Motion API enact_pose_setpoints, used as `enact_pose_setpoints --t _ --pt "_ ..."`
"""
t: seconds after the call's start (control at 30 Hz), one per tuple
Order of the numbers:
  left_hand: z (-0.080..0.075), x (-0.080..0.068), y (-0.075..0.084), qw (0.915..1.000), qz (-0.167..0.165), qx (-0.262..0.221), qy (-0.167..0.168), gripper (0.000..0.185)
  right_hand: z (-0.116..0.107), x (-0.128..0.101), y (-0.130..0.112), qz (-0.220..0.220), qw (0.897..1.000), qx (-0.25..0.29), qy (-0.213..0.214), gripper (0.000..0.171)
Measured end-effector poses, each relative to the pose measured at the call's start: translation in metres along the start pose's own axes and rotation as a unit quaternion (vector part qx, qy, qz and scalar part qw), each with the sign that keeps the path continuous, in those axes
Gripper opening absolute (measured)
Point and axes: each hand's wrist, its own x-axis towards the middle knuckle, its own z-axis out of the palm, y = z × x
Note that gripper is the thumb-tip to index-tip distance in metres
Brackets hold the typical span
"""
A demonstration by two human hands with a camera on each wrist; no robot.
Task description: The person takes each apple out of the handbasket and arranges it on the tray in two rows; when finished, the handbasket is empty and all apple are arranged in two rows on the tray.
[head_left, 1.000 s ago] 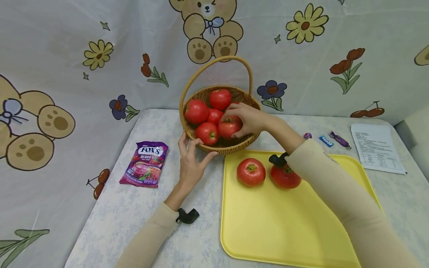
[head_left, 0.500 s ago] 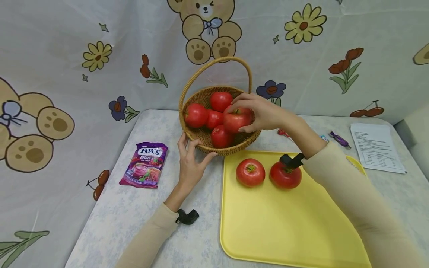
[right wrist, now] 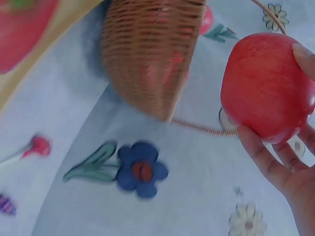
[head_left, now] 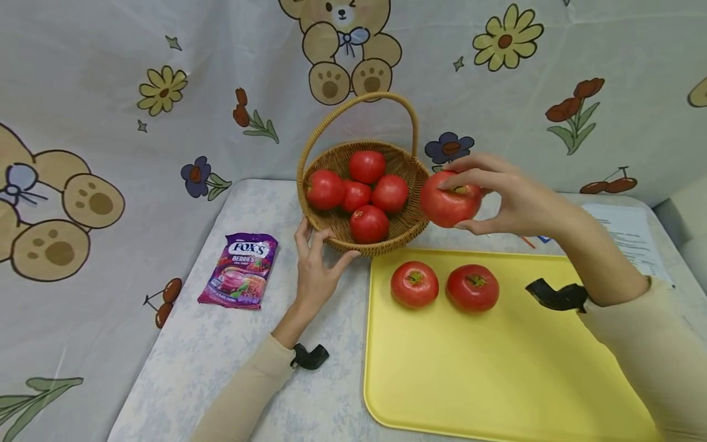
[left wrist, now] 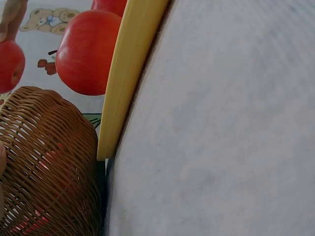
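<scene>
R hand (head_left: 508,195): thumb & fingers gripping a red fruit (head_left: 448,199), held up in the air just beside the R side of the wicker basket (head_left: 386,248). L hand (head_left: 316,273) holds the basket's near-L rim, fingers & thumb against it. In basket: 5 more red fruits (head_left: 370,224), bunched close. Yellow tray (head_left: 469,368) on bench (head_left: 326,399), nearer than basket & to the R, carries 2 other fruits (head_left: 414,285), side by side w/ small gap btwn. Purple sweets bag (head_left: 240,270) lies L of basket; printed sheet (head_left: 635,239) far R, partly hidden; R wrist view adds a lollipop (right wrist: 39,146)
</scene>
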Motion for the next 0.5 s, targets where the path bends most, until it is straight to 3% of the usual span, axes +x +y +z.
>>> enact_pose_setpoints --t 0.1,0.37,0.5 --pt "0.000 0.000 0.000 1.0000 -0.004 0.003 0.001 0.051 -0.004 -0.028 0.001 0.013 1.000 -0.023 0.013 0.072" --pt "0.001 -0.001 0.000 1.0000 -0.001 -0.002 0.002 0.050 0.004 -0.113 0.002 0.128 0.990 -0.050 0.032 0.079" --pt "0.000 -0.001 0.001 1.0000 0.001 0.001 0.003 0.050 0.011 -0.148 0.007 0.158 0.985 -0.062 0.043 0.082"
